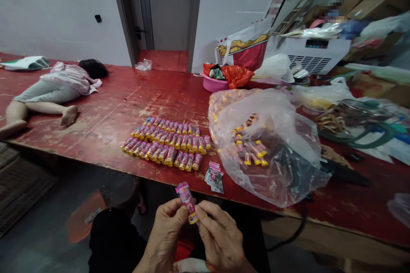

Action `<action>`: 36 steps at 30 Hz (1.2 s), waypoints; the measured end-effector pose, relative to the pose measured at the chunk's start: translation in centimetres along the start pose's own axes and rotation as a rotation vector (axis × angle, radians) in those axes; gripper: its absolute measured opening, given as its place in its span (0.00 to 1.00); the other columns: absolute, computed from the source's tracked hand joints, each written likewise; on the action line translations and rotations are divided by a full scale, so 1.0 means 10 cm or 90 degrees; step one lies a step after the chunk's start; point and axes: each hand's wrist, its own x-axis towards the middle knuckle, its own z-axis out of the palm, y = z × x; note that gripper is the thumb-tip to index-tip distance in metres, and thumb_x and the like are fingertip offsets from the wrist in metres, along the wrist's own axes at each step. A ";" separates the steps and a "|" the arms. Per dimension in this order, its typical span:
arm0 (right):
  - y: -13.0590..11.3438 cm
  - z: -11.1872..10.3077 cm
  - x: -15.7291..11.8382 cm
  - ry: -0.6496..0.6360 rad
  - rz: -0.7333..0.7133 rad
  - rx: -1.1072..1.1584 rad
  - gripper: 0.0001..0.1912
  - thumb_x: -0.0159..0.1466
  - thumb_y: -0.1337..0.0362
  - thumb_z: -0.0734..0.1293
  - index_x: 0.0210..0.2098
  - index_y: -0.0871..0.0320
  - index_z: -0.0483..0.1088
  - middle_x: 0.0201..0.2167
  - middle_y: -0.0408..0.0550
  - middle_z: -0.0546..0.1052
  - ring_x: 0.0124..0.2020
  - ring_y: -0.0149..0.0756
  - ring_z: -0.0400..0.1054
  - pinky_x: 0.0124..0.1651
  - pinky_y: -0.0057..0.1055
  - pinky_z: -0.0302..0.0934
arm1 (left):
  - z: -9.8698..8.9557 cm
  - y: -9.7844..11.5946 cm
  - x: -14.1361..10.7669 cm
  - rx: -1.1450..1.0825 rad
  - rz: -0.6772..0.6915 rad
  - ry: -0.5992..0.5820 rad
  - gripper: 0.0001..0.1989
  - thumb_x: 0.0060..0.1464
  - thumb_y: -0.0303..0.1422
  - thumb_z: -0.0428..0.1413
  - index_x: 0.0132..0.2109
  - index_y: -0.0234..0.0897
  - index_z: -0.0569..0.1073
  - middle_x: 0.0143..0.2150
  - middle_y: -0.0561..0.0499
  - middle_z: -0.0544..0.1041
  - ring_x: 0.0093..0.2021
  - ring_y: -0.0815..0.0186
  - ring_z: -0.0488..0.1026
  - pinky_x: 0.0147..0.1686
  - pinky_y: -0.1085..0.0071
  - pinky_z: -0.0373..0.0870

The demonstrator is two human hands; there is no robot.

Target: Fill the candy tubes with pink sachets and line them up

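Observation:
Between both hands, just off the table's front edge, is a small tube with a pink label and a yellow end (187,202). My left hand (167,227) pinches its left side between thumb and fingers. On its lower right side, the thumb and fingers of my right hand (221,232) are closed on it. Rows of similar pink and yellow tubes (165,140) lie side by side on the red table (105,128). A small pile of pink and grey printed labels or sachets (214,177) sits near the edge. To its right, a large clear plastic bag (272,179) lies open with more tubes inside.
A person (60,81) lies on the table at the far left. Behind the bag stand a pink basin (213,84) and a red and white bag (246,51). A glass lid (358,115) and clutter crowd the right side. An orange stool (85,217) is below.

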 end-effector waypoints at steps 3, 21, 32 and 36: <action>0.01 0.01 -0.03 0.017 -0.001 -0.029 0.15 0.67 0.73 0.61 0.50 0.61 0.72 0.40 0.53 0.77 0.38 0.36 0.75 0.38 0.27 0.72 | 0.06 0.01 -0.03 -0.007 -0.003 0.014 0.18 0.40 0.40 0.72 0.39 0.37 0.82 0.27 0.49 0.80 0.28 0.69 0.74 0.35 0.77 0.68; 0.07 0.08 -0.13 0.027 -0.027 -0.056 0.13 0.68 0.74 0.60 0.49 0.66 0.72 0.42 0.55 0.75 0.43 0.36 0.73 0.44 0.28 0.70 | 0.08 -0.02 -0.01 -0.012 -0.004 0.054 0.17 0.40 0.41 0.72 0.35 0.35 0.82 0.24 0.51 0.77 0.26 0.73 0.71 0.31 0.80 0.65; 0.08 0.15 -0.05 0.022 -0.044 -0.014 0.15 0.67 0.77 0.58 0.50 0.68 0.70 0.40 0.56 0.75 0.42 0.36 0.73 0.42 0.29 0.68 | -0.01 0.07 0.01 0.075 0.014 0.031 0.18 0.42 0.38 0.71 0.42 0.39 0.81 0.31 0.51 0.78 0.31 0.71 0.69 0.37 0.78 0.66; 0.16 0.10 -0.11 -0.010 -0.041 -0.040 0.14 0.67 0.77 0.59 0.50 0.68 0.69 0.41 0.57 0.75 0.44 0.38 0.72 0.42 0.31 0.67 | -0.09 0.26 0.07 0.216 0.072 0.082 0.19 0.43 0.42 0.70 0.41 0.37 0.81 0.34 0.49 0.80 0.35 0.68 0.72 0.39 0.78 0.68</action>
